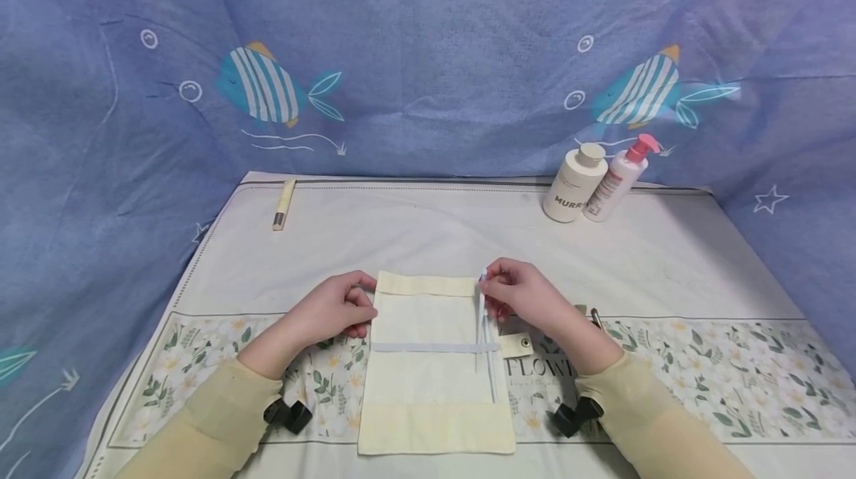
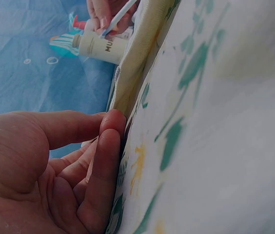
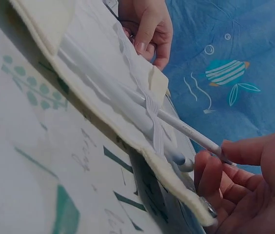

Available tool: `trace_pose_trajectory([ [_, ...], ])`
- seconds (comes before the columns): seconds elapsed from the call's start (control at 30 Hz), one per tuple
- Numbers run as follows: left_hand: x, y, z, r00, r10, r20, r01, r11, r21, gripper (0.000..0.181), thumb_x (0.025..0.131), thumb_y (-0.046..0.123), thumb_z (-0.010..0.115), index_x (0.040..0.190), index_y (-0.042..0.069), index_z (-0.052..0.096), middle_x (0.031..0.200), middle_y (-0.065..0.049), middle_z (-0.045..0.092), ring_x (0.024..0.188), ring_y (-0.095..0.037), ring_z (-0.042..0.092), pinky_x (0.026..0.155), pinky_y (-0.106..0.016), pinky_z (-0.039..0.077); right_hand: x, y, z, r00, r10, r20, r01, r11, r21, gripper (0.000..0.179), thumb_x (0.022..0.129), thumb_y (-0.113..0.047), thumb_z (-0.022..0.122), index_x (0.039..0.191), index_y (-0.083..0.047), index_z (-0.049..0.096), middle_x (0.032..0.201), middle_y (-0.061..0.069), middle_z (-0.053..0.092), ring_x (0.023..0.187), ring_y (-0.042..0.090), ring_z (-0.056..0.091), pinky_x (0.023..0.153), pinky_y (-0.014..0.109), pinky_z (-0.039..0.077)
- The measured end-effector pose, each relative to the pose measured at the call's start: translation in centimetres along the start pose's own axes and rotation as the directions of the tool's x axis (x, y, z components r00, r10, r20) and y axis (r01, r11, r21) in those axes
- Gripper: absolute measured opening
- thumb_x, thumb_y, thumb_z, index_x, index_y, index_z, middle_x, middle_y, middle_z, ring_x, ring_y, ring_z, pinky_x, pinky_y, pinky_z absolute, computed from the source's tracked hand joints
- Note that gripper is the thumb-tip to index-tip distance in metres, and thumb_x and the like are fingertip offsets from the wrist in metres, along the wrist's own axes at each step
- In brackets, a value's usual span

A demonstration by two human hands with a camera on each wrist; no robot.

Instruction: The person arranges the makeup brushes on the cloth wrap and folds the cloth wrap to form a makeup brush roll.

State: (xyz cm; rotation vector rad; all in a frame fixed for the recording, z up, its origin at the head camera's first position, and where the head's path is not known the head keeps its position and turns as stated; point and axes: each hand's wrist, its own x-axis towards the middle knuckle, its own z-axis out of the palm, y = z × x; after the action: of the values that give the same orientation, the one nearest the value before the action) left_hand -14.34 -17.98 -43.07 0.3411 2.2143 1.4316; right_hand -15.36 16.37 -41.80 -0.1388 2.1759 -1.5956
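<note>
A cream cloth case (image 1: pixel 428 379) lies spread out flat, with a pale elastic band (image 1: pixel 421 347) across its middle. My right hand (image 1: pixel 524 293) pinches the upper end of a slim white stick (image 3: pixel 191 134) between thumb and fingertips, at the case's right side. That stick runs under the elastic. Beside it a thicker white stick (image 3: pixel 106 92) with a bluish end also passes beneath the band, its lower part over the case's right side. At the upper left edge of the case, my left hand (image 1: pixel 341 306) pinches the cloth border with thumb and index finger.
A white bottle (image 1: pixel 574 186) and a pink-topped pump bottle (image 1: pixel 614 186) stand at the back right. A cream, brown-ended stick (image 1: pixel 284 204) lies at the back left. A snap tab (image 1: pixel 518 345) sticks out from the case's right edge. Blue fish-print cloth (image 1: pixel 428 56) hangs behind the table.
</note>
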Motion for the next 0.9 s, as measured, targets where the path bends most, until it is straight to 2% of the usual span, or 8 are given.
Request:
trace_pose_trajectory([
  [0.37, 0.08, -0.17, -0.05, 1.0, -0.002, -0.003, 0.002, 1.0, 0.005, 0.043, 0.099, 0.006, 0.066, 0.138, -0.003, 0.051, 0.082, -0.008, 0.07, 0.066, -0.024, 0.069, 0.063, -0.034, 0.058, -0.66, -0.24, 0.36, 1.0, 0.017, 0.026, -0.012, 0.981, -0.192, 0.018, 0.1, -0.021, 0.069, 0.096, -0.005, 0.061, 0.063, 0.001, 0.05, 0.053, 0.017, 0.046, 0.049, 0.027, 0.039],
  [0.6, 0.05, -0.08, -0.07, 1.0, -0.003, -0.002, 0.003, 1.0, -0.01, 0.044, 0.099, 0.007, 0.067, 0.138, -0.003, 0.05, 0.082, -0.009, 0.069, 0.066, -0.023, 0.068, 0.063, -0.034, 0.057, -0.77, -0.08, 0.6, 0.999, 0.008, 0.042, 0.007, 0.942, -0.336, 0.02, 0.096, -0.026, 0.073, 0.086, -0.011, 0.066, 0.063, -0.005, 0.042, 0.056, 0.013, 0.039, 0.053, 0.026, 0.036],
  [0.73, 0.02, 0.0, -0.07, 1.0, -0.007, -0.003, 0.007, 1.0, -0.012, 0.044, 0.099, 0.007, 0.067, 0.138, -0.003, 0.05, 0.083, -0.009, 0.07, 0.066, -0.023, 0.068, 0.063, -0.034, 0.058, -0.83, 0.01, 0.67, 0.998, 0.0, 0.068, 0.025, 0.93, -0.366, 0.019, 0.095, -0.026, 0.074, 0.086, -0.011, 0.066, 0.063, -0.005, 0.042, 0.058, 0.013, 0.038, 0.054, 0.025, 0.034],
  [0.9, 0.01, -0.02, -0.05, 1.0, -0.015, -0.002, 0.015, 1.0, -0.011, 0.044, 0.099, 0.007, 0.067, 0.139, -0.003, 0.05, 0.083, -0.009, 0.07, 0.066, -0.023, 0.069, 0.064, -0.034, 0.058, -0.88, 0.04, 0.64, 0.997, -0.002, 0.082, 0.031, 0.933, -0.358, 0.02, 0.093, -0.025, 0.076, 0.087, -0.009, 0.064, 0.063, -0.005, 0.044, 0.058, 0.014, 0.04, 0.053, 0.026, 0.034],
])
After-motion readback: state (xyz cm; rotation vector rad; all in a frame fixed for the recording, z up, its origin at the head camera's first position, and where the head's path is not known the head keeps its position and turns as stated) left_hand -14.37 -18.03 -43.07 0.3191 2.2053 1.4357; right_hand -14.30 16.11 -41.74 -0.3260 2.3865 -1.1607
